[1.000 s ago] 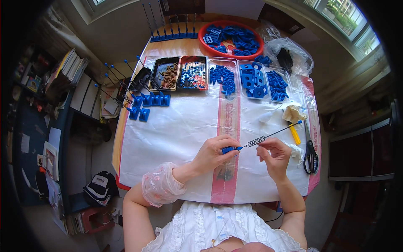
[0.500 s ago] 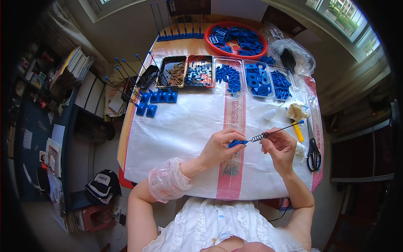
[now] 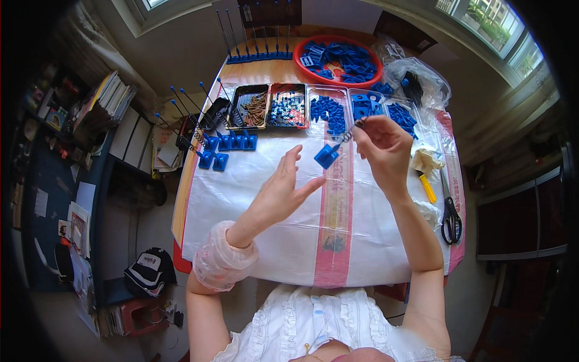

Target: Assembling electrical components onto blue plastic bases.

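And the right grip (image 3: 383, 148) is pinching a black spring (image 3: 346, 137) just upper right of frame centre, its blue base (image 3: 326, 156) dangling lower left; the left grip (image 3: 274, 192) is spreading wide apart nearby!

A basin (image 3: 315, 76) behind the trays (image 3: 240, 98) on the table (image 3: 259, 74); scissors (image 3: 449, 206) at right — bases (image 3: 220, 161) at left.

The left hand (image 3: 272, 196) splays; the right hand (image 3: 385, 146) pinches.
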Motion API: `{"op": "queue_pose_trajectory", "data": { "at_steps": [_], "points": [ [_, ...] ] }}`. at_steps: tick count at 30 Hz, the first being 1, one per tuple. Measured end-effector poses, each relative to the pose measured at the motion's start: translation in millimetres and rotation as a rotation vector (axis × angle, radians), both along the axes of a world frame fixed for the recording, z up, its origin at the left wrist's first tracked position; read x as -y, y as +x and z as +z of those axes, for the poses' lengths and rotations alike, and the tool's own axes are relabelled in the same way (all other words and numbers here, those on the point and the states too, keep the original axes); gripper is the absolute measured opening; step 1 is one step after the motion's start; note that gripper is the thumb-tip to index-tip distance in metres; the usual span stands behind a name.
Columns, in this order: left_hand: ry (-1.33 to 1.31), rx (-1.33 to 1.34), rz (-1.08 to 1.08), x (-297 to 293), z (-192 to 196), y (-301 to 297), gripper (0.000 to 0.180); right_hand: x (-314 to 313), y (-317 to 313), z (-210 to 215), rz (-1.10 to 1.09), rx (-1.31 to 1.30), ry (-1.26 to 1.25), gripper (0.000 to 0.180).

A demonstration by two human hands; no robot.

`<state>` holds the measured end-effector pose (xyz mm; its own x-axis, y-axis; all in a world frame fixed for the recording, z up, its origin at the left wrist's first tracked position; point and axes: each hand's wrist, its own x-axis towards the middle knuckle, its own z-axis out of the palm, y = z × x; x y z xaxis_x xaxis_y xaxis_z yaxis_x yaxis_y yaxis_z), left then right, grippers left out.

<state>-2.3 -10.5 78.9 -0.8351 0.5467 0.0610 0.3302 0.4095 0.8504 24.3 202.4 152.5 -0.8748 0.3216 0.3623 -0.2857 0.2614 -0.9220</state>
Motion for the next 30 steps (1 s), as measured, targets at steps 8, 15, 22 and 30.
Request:
{"op": "queue_pose_trajectory", "data": {
  "at_steps": [8,15,22,30],
  "points": [
    [-0.134,-0.005,0.06,16.3,-21.6,-12.0,0.058,25.7,-144.9,6.7,-0.022,-0.161,-0.152,0.018],
    [0.063,-0.014,0.064,7.1,-49.2,-19.4,0.037,14.9,-285.4,-39.1,-0.038,-0.241,0.024,0.019],
    [0.067,-0.059,0.037,9.4,-53.0,-30.9,0.018,11.8,-369.1,-52.5,-0.012,-0.243,0.324,0.023],
    [0.101,-0.023,0.029,6.6,-52.3,-41.3,0.016,-6.1,-409.6,-67.4,-0.002,-0.178,0.482,0.024]
  ]
}}
